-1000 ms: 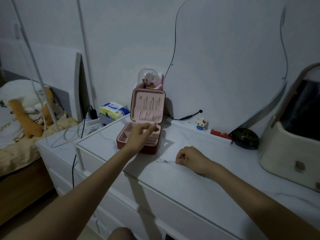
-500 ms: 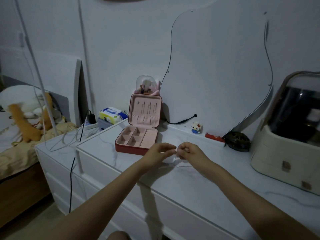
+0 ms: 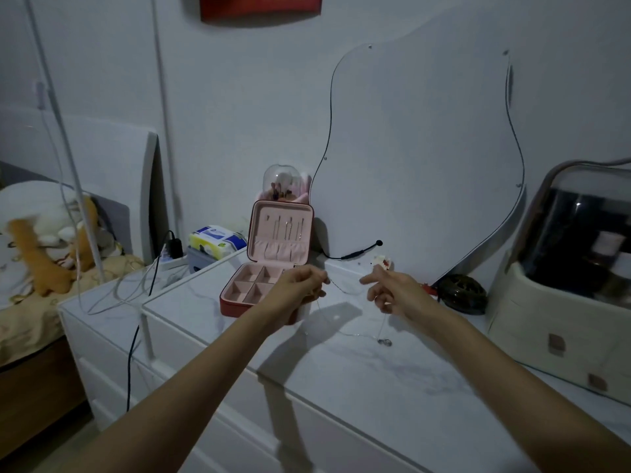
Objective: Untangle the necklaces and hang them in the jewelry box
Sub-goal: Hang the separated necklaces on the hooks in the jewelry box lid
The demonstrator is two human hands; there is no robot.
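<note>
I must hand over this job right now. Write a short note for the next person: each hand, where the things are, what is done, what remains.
Left hand: pinches one part of the thin necklace chain.
Right hand: pinches the other part; the chain sags between the hands, and strands hang to a pendant on the dresser top.
Jewelry box: open behind the left hand, some necklaces already hang in its lid.
Left: finish untangling, then hang this chain in the lid.

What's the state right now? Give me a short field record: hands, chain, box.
left hand: pinches one end of the necklace
right hand: pinches the other end
necklace: thin chain held between the hands, above the dresser top; a strand hangs down to a small pendant
jewelry box: open, lid upright, thin pieces on lid hooks
</note>
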